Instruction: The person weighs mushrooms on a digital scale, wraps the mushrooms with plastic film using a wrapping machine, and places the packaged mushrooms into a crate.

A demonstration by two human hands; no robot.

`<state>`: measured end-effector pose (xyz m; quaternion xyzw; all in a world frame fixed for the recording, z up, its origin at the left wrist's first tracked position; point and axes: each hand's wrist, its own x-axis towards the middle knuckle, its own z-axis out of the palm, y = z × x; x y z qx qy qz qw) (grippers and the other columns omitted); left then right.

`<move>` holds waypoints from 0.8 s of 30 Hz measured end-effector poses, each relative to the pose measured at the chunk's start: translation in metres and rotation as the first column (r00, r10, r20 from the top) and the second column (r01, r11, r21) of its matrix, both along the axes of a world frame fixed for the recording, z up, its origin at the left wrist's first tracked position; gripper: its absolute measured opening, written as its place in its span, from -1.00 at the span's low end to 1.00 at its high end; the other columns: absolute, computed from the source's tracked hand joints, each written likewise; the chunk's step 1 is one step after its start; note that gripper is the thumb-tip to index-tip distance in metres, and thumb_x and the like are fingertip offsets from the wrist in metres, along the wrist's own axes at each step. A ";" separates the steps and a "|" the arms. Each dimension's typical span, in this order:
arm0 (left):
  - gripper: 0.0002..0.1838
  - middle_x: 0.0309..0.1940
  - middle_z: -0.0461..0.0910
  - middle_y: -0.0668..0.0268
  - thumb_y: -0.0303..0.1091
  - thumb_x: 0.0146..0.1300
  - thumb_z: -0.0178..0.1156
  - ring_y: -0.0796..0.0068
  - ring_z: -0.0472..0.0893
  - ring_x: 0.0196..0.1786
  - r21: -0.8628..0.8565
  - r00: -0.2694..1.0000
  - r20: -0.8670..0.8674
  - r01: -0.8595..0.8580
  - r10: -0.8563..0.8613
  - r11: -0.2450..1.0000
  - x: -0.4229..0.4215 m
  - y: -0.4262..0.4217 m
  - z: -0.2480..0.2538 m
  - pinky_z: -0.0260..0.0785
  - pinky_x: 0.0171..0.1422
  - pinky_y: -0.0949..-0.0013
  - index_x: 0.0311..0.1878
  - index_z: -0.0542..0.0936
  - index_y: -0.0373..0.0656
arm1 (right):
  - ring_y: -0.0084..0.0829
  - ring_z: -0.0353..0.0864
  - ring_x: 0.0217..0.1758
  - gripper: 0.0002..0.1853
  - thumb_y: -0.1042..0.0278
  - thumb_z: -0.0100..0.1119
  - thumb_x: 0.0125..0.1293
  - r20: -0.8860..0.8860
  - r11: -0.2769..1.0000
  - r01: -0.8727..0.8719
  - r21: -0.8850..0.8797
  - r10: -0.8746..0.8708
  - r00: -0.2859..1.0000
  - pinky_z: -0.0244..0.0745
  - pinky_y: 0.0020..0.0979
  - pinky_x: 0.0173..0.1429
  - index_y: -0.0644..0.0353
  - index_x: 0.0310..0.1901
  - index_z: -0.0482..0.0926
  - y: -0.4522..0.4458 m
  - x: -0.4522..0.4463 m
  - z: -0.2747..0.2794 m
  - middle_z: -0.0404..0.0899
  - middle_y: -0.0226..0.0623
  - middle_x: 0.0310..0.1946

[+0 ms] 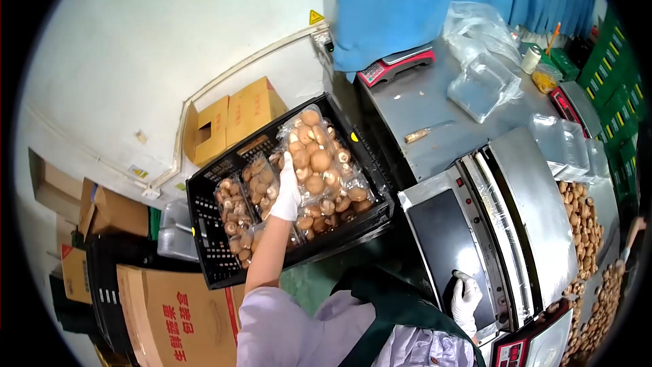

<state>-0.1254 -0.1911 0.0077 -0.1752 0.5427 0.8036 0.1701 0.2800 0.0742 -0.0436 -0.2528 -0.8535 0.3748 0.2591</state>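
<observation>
My left hand (286, 194), in a white glove, grips the left edge of a clear-wrapped pack of brown mushrooms (314, 151). That pack is over a black plastic crate (204, 245), tilted on top of other mushroom packs (258, 182) inside it. The far side of my grip is hidden by the pack. My right hand (466, 299), also in a white glove, is at the near end of the dark plate (445, 238) of a wrapping machine (523, 211). Its fingers are loosely bent and apart, with nothing visible in them.
A steel table (407, 122) bears a red scale (397, 66), clear trays (483, 88) and a knife (428, 132). Loose mushrooms (581, 224) lie beyond the machine, with another scale (533, 346) at the lower right. Cardboard boxes (176, 319) stand around the crate.
</observation>
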 end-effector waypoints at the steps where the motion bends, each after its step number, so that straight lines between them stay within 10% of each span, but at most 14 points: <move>1: -0.24 0.18 0.43 0.18 0.28 0.30 -0.07 0.22 0.45 0.17 -0.118 0.993 -0.118 0.005 -0.019 0.993 -0.012 0.011 -0.009 0.31 0.29 0.16 0.32 0.30 -0.17 | -0.22 0.65 -0.22 -0.85 0.62 0.08 0.18 -0.007 1.000 -0.001 0.004 0.001 1.000 0.52 -0.34 -0.07 0.24 -0.24 0.59 0.000 0.000 0.000 0.66 -0.18 -0.29; 4: -0.15 0.16 0.45 0.09 0.32 0.25 -0.03 0.20 0.42 0.21 -0.526 0.974 -0.189 0.007 -0.125 0.850 -0.059 0.033 -0.073 0.23 0.32 0.29 0.27 0.34 -0.34 | -0.21 0.65 -0.23 -0.85 0.64 0.08 0.16 -0.018 1.000 0.027 0.017 -0.026 0.999 0.52 -0.34 -0.09 0.24 -0.25 0.58 -0.005 -0.002 0.005 0.66 -0.18 -0.29; 5: -0.15 0.07 0.50 0.01 0.29 0.28 -0.04 0.19 0.44 0.18 -0.767 0.968 -0.251 -0.196 -0.005 0.611 -0.066 0.051 -0.088 0.26 0.27 0.32 0.21 0.37 -0.46 | -0.20 0.66 -0.24 -0.85 0.64 0.08 0.15 -0.017 0.999 0.029 0.025 -0.029 0.999 0.53 -0.34 -0.09 0.24 -0.26 0.58 -0.005 -0.003 0.007 0.66 -0.17 -0.29; 8: -0.14 0.08 0.49 0.02 0.29 0.26 -0.02 0.24 0.47 0.14 -0.453 0.990 -0.140 -0.074 0.011 0.888 -0.067 0.047 -0.083 0.27 0.26 0.35 0.19 0.39 -0.48 | -0.20 0.66 -0.24 -0.85 0.65 0.08 0.14 -0.037 0.998 0.045 0.049 -0.043 0.998 0.53 -0.34 -0.09 0.25 -0.27 0.57 -0.005 -0.002 0.004 0.66 -0.16 -0.29; 12: -0.20 0.16 0.41 0.17 0.19 0.26 0.10 0.32 0.44 0.11 -0.464 0.987 0.076 0.162 -0.143 0.871 -0.066 0.023 -0.060 0.35 0.17 0.30 0.34 0.24 -0.26 | -0.20 0.66 -0.25 -0.85 0.64 0.10 0.14 -0.013 0.994 0.106 0.008 -0.106 0.994 0.54 -0.33 -0.10 0.24 -0.27 0.58 -0.008 -0.004 0.006 0.66 -0.16 -0.31; 14: -0.34 0.12 0.44 0.12 0.01 0.25 0.18 0.26 0.44 0.12 -0.757 0.911 -0.321 -0.081 -0.260 0.649 -0.076 0.011 -0.078 0.26 0.27 0.30 0.27 0.31 -0.24 | -0.20 0.67 -0.26 -0.87 0.60 0.12 0.13 -0.013 0.990 0.136 0.030 -0.136 0.991 0.56 -0.31 -0.12 0.21 -0.29 0.62 -0.009 -0.010 0.016 0.66 -0.16 -0.34; 17: -0.48 0.11 0.45 -0.02 -0.22 0.24 0.18 0.11 0.43 0.14 -0.744 0.575 -0.663 -0.435 -0.479 0.508 -0.020 0.044 -0.001 0.20 0.31 0.17 0.16 0.39 -0.40 | -0.17 0.67 -0.26 -0.86 0.49 0.14 0.17 -0.004 0.986 0.160 0.043 -0.160 0.987 0.59 -0.27 -0.15 0.16 -0.25 0.65 -0.012 -0.011 0.020 0.66 -0.14 -0.32; 24: -0.67 0.21 0.40 0.07 -0.33 0.35 0.07 0.12 0.42 0.21 -0.740 0.260 -0.672 -0.291 -0.694 0.607 0.028 0.154 0.020 0.21 0.34 0.22 0.10 0.49 -0.32 | -0.17 0.64 -0.23 -0.78 0.34 0.13 0.26 0.112 0.943 0.310 -0.121 -0.297 0.948 0.58 -0.27 -0.16 0.08 -0.07 0.60 -0.026 0.028 0.035 0.64 -0.18 -0.29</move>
